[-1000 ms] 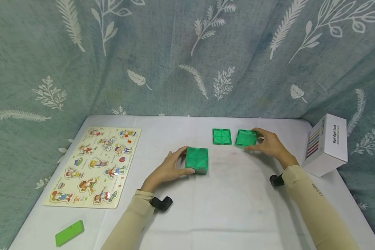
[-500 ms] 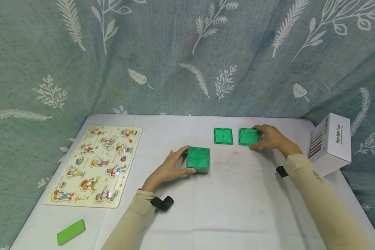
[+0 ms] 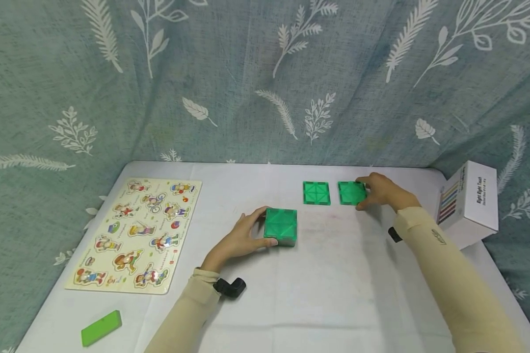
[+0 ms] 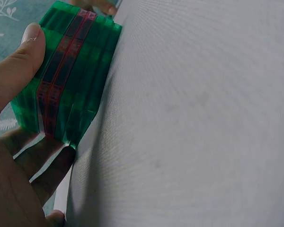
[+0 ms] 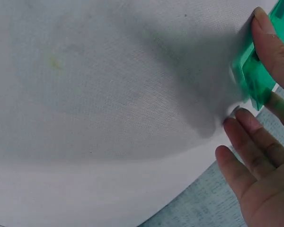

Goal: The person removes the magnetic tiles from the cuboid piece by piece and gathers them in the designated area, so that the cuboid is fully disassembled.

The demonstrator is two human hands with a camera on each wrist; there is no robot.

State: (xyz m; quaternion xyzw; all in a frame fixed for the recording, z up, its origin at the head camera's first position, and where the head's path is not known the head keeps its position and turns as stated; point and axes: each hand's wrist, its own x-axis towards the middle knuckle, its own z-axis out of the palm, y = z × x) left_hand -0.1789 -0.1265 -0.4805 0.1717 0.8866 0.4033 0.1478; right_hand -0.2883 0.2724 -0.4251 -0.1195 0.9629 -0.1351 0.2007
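On the white table (image 3: 318,294), our left hand (image 3: 238,239), spread wide, holds a stack of green magnet tiles (image 3: 280,225). Farther back, our right hand (image 3: 383,190) pinches one green tile (image 3: 351,192) beside another tile (image 3: 316,192).

Stacked translucent green square plastic tiles (image 3: 280,224) are gripped by the left hand (image 3: 240,238), one flat tile (image 3: 351,192) by the right hand (image 3: 385,191).
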